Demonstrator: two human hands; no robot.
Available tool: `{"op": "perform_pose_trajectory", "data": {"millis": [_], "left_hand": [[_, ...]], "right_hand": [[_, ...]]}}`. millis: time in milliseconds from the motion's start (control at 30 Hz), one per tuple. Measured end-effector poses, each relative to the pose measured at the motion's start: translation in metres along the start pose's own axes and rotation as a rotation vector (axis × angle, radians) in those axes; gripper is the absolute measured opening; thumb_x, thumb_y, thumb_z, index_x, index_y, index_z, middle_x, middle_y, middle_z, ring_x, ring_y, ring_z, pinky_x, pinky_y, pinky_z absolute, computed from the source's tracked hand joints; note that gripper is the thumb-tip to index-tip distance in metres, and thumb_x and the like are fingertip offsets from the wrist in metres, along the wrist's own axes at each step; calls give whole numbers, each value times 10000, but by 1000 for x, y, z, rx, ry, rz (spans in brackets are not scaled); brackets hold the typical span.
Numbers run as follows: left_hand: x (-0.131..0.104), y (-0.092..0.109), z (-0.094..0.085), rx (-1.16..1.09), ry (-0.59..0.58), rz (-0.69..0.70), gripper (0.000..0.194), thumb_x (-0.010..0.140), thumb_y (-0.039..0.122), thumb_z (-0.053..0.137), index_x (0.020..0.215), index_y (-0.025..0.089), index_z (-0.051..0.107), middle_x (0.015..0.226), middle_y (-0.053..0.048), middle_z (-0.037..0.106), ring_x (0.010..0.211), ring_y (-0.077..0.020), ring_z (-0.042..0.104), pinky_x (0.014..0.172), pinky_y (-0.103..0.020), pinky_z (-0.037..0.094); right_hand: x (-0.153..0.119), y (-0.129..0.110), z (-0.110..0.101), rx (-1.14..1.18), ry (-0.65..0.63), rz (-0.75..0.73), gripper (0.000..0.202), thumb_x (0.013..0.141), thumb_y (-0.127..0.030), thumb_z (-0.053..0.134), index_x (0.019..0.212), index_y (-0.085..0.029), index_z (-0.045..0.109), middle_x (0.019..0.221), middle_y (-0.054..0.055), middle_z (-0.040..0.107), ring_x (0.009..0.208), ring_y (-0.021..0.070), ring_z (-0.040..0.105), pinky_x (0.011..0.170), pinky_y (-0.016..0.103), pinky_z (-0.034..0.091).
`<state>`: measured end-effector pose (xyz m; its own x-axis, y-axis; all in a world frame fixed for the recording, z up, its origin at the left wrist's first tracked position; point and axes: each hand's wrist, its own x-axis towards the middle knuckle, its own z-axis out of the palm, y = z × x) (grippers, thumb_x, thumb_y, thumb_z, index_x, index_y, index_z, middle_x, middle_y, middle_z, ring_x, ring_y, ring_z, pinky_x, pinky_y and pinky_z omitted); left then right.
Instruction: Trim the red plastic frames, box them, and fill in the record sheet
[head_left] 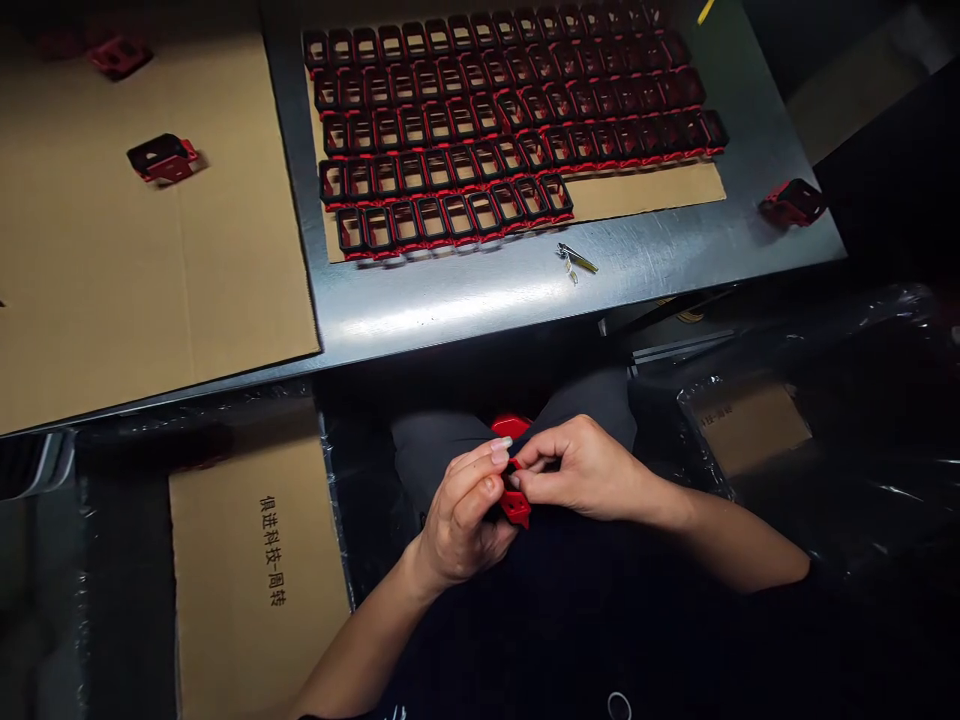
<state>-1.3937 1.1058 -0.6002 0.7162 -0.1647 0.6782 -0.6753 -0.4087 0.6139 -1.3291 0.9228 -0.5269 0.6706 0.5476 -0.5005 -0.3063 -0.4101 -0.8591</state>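
Left hand (459,515) and right hand (581,470) pinch a small red-and-black plastic frame part (516,505); judged light, rigid, best gripped by its edges.

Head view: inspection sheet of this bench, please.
Surface: grey metal table, with a large brown cardboard sheet on its left part.
Job's things: small red plastic frame part held over the lap.
Clutter: rows of red-and-black frame parts on cardboard; loose ones at left and right; small metal clip tool.
Hands: left hand and right hand both pinch the part.
Cables: nothing seen.
Surroundings: plastic-lined cardboard boxes on both sides of the lap.
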Motion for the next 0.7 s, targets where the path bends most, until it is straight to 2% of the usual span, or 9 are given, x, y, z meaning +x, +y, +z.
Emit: {"op": "perform_pose_trajectory", "data": {"millis": [133,333,467,600,633,700], "left_hand": [[2,1,0,-5,22,-18,771,747,53,777,1418,195,425,1248,-130,612,1152,-279,672,884,-474,649],[3,0,0,6,-5,3,816,776,66,747,1488,176,365,1236,-127,598,1163,-266,659,898,-467,646],[2,1,0,-52,24,-57,855,756,90,780,1499,135,360,1235,-151,576,1173,-285,640,911,-486,633],[1,4,1,-183,89,-262,859,751,135,808,1486,225,371,1266,-131,536,1197,-287,621,941,-527,606],[0,5,3,-228,95,-302,843,762,145,803,1480,247,373,1275,-124,525,1206,-282,618,952,-527,600],[0,6,5,-309,96,-349,826,771,145,793,1474,257,374,1290,-119,505,1226,-273,609,986,-515,584]], "right_hand": [[-1,-1,-4,50,-70,12,194,845,-274,653,872,-147,798,670,-18,660,583,70,507,534,166,365],[2,-4,3,0,40,3,161,793,-249,672,737,-127,761,613,-17,645,547,67,517,500,162,353],[2,5,-9,62,5,0,194,796,-274,659,838,-146,798,695,17,713,601,105,598,535,181,410],[0,29,-32,161,284,115,319,792,-402,692,931,-136,800,778,73,757,661,158,664,608,237,500],[0,34,-35,158,327,138,346,797,-438,699,924,-131,796,771,81,756,663,163,665,621,248,510],[-2,41,-35,148,330,157,374,812,-481,698,871,-122,785,740,89,748,653,163,658,639,265,519]]}}
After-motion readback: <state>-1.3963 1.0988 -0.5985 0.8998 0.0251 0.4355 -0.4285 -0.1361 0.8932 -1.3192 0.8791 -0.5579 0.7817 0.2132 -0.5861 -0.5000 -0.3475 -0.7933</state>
